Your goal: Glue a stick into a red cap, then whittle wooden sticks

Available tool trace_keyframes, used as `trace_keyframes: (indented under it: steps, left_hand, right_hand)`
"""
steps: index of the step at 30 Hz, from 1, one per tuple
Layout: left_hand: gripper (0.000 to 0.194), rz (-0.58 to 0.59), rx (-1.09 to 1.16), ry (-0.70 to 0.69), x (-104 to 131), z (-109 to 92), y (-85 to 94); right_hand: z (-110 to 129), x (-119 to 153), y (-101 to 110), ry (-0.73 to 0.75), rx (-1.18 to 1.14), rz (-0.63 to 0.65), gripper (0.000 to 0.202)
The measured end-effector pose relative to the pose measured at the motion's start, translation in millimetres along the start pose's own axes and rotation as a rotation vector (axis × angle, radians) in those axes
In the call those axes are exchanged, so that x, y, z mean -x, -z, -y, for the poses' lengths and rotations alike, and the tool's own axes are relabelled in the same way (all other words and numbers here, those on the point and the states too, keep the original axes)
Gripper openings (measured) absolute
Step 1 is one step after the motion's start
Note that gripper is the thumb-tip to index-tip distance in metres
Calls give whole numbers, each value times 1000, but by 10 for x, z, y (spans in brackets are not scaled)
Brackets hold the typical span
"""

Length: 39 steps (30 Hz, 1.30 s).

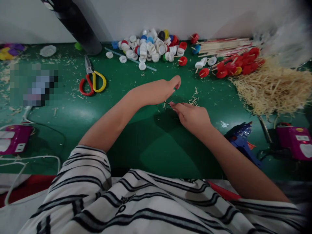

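My left hand (pixel 165 91) is over the middle of the green table, wrist bent, its thumb raised and curved. Its other fingers are curled under, and whatever they hold is hidden. Just to the right and nearer to me, my right hand (pixel 193 116) pinches a thin dark rod (pixel 167 103) between thumb and fingertips. The rod's far end reaches toward the underside of my left hand; I cannot tell what it touches there. Pale shavings (pixel 194 97) lie on the table beyond my right hand.
Bottle caps (pixel 152 47) are heaped along the back wall, beside red caps on sticks (pixel 231 66). Wood shavings (pixel 273 86) and a blue glue gun (pixel 240 139) lie right. Scissors (pixel 92 78), a black bottle (pixel 78 27), and a purple power socket (pixel 18 139) with cables are left.
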<state>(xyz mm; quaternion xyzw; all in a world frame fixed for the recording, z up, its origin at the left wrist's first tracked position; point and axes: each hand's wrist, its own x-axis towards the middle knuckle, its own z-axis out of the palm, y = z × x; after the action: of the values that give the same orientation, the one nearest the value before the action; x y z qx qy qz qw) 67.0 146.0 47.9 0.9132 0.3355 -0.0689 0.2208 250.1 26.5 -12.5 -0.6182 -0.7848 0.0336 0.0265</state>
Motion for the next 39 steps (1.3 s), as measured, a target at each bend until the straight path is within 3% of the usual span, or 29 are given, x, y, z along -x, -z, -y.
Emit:
trace_keyframes:
  steps: [7,16,21,28,39]
  left_hand:
    - [43,1,-1,8,3,77,-2]
    - [41,-1,13,0,26,77,27]
    - [44,-13,19,0,28,78,17]
    - [44,-19,2,-9,26,69,24]
    - [44,17,33,-7,24,50,18]
  right_hand:
    - [-22,48,-105,52,38,-2,47]
    - [-94,140,87,9,8,64,42]
    - [-173,206,86,-4,-17,23,43]
    - [-41,4,-24,21,44,-41,44]
    - [14,13,-56,26,72,39,47]
